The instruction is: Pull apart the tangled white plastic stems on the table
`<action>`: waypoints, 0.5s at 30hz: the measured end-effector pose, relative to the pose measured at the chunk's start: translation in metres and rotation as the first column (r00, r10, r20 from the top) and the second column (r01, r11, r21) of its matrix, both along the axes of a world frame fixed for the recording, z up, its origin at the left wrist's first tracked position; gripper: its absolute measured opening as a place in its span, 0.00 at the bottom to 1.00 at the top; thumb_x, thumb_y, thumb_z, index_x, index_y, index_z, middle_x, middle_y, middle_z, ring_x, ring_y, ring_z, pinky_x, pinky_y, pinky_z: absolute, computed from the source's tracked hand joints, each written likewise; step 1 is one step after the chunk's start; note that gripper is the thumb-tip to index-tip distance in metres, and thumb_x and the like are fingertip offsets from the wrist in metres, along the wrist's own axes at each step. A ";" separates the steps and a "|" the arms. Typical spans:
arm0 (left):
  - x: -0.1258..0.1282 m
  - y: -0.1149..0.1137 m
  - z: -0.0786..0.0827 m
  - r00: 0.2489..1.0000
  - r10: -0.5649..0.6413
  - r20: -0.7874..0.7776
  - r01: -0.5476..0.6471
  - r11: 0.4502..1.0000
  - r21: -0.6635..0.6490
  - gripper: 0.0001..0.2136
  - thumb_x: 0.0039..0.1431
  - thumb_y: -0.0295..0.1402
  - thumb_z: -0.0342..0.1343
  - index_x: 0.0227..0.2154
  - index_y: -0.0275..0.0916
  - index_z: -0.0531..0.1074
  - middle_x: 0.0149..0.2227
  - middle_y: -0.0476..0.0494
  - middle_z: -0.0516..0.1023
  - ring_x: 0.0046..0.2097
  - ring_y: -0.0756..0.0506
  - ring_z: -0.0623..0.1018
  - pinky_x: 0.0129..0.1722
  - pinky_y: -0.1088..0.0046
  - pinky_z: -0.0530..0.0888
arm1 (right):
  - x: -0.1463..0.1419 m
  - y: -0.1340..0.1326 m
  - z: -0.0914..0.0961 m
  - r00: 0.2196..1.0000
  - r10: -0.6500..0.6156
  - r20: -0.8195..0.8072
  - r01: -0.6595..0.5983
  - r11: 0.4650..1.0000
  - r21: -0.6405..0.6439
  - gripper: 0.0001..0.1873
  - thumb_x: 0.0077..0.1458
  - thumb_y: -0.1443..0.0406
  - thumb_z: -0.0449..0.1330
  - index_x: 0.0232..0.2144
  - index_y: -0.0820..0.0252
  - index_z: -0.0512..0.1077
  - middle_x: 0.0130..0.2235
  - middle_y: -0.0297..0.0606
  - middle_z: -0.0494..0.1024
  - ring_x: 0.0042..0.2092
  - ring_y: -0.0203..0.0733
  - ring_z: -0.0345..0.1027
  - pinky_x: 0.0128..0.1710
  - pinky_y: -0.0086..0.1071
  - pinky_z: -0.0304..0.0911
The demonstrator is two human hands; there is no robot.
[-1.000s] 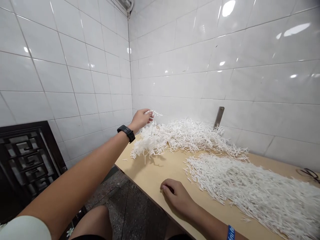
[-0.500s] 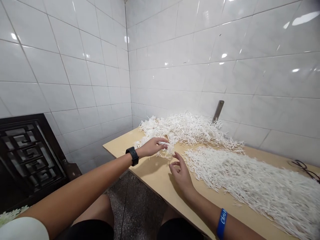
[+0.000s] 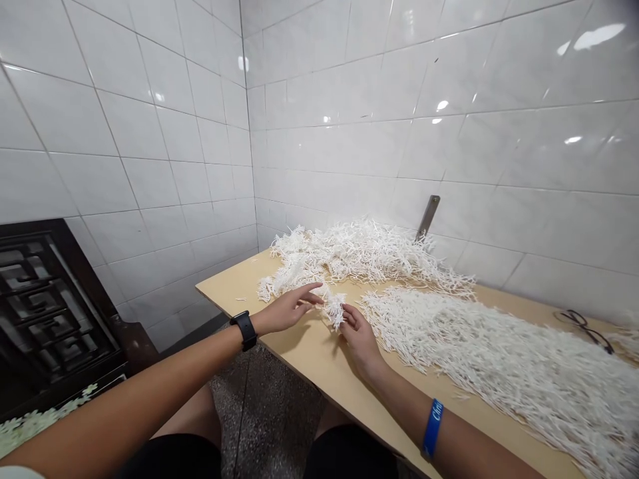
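My right hand (image 3: 360,336) pinches the edge of a small tuft of white branching strands (image 3: 333,307) above the table's near side. Just left of the tuft, my left hand (image 3: 289,310) has its fingers stretched out and apart, with nothing visibly held. Behind both hands lies a tangled heap of white strands (image 3: 369,249) against the wall. To the right of my right hand spreads a flatter layer of loose short white pieces (image 3: 489,352). What the strands are made of I cannot tell.
The light wooden table (image 3: 299,351) stands against a tiled wall. Upright behind the heap is a metal strip (image 3: 428,216). A dark cord-like item (image 3: 584,324) lies at the far right. On the left stands a dark carved wooden chair (image 3: 54,313), with pale green-white sprigs (image 3: 44,419) near it.
The tuft has passed from my left hand to my right hand. My left fingers have opened and drawn slightly left; my right fingers have closed. The view has shifted slightly.
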State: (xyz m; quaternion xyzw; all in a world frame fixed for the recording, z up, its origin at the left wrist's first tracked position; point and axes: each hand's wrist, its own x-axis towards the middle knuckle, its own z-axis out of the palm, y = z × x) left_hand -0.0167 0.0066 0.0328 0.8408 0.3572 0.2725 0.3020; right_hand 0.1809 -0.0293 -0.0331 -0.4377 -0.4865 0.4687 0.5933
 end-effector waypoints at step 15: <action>0.020 0.045 -0.026 0.879 0.225 -0.420 0.041 0.842 0.537 0.09 0.61 0.31 0.48 0.40 0.40 0.72 0.42 0.44 0.77 0.46 0.43 0.74 0.59 0.57 0.58 | 0.008 -0.005 0.000 0.948 0.047 -0.315 -0.072 0.995 -0.068 0.15 0.43 0.62 0.66 0.37 0.57 0.76 0.40 0.38 0.78 0.36 0.38 0.69 0.33 0.29 0.66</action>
